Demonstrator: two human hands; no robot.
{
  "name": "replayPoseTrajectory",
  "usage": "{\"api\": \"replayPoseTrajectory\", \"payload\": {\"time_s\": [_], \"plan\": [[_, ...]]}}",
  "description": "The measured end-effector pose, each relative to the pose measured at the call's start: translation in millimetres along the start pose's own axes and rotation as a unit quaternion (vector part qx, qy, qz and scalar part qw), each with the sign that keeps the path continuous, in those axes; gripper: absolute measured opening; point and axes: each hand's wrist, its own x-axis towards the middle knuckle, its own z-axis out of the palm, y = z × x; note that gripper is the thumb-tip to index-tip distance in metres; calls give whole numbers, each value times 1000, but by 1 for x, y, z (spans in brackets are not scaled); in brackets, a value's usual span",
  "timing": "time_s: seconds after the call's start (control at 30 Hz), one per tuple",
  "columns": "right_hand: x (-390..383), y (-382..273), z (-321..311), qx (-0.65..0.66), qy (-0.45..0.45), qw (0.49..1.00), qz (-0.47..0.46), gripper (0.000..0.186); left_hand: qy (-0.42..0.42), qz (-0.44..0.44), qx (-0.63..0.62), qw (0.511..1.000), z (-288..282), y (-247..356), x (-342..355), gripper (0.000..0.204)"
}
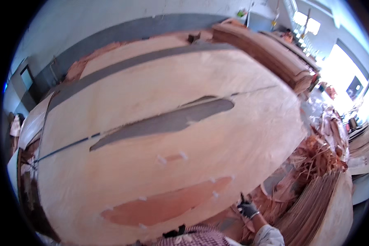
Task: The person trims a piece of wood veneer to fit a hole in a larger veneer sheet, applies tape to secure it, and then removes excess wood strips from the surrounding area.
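A large pale wood veneer sheet [135, 160] spreads out in front of me. A long gap with ragged edges runs across its middle and shows a grey surface [164, 126] beneath. Nearer to me, a reddish veneer patch [168, 203] has small whitish tape pieces around its edge. My right hand [248, 208], in a grey glove with dark fingertips, is by the sheet's near right edge. Its fingers look extended, and nothing shows in them. A black shape [174, 231] by my checked garment may be my left glove; its fingers cannot be made out.
A veneer stack [311, 209] stands on edge at the near right, with torn veneer scraps [320, 151] heaped beyond it. A long pile of reddish sheets [262, 53] lies at the back right. A dark strip [65, 148] crosses the sheet's left part. A wall [110, 28] closes the far side.
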Motion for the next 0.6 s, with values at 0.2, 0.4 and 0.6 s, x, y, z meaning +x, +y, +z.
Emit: {"api": "replayPoseTrajectory", "payload": {"time_s": [0.2,0.4,0.6], "plan": [[19,-17,27,-22,78,996,26,10,19,350,145,925,47,123,-24,36],[56,-72,83,-8,38,993,-112,17,52,597,236,765,109,260,-26,23],[56,-79,105,16,43,986,-158,27,38,645,322,693,177,352,76,17]]}}
